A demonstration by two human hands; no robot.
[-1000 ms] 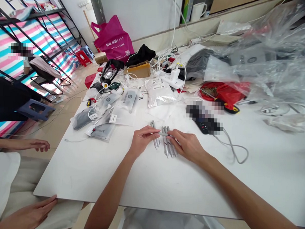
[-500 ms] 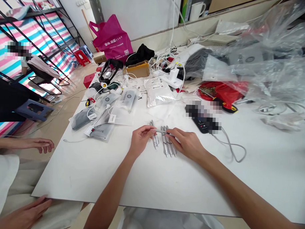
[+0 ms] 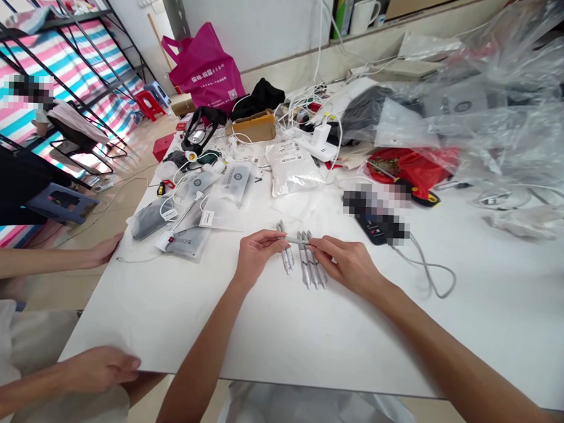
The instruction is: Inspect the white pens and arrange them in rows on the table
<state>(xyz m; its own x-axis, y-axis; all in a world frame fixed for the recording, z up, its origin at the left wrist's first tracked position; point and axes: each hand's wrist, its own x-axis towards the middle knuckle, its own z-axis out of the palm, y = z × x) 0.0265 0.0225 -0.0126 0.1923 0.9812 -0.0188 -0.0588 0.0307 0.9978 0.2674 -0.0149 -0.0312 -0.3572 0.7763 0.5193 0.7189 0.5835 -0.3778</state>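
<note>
My left hand [image 3: 258, 255] and my right hand [image 3: 343, 265] pinch the two ends of a slim silver pen [image 3: 297, 241], held level just above the white table. Beneath and just ahead of it lie several similar silver pens [image 3: 311, 268] side by side, with one more [image 3: 286, 252] near my left fingers. A co-worker's hand [image 3: 103, 251] rests by the table's left edge, and another hand [image 3: 99, 368] is at the front corner.
Sealed grey packets [image 3: 186, 242] and white cables crowd the left of the white table [image 3: 167, 331]. A foil bag [image 3: 290, 168] lies behind the pens. To the right are a black device [image 3: 373, 236] with a grey cable [image 3: 428, 272], and heaped plastic sheeting [image 3: 511, 121].
My hands stay on the pen, which now looks thin and level rather than blurred and thick. The co-worker's hands have shifted, one reaching further onto the table's front edge.
</note>
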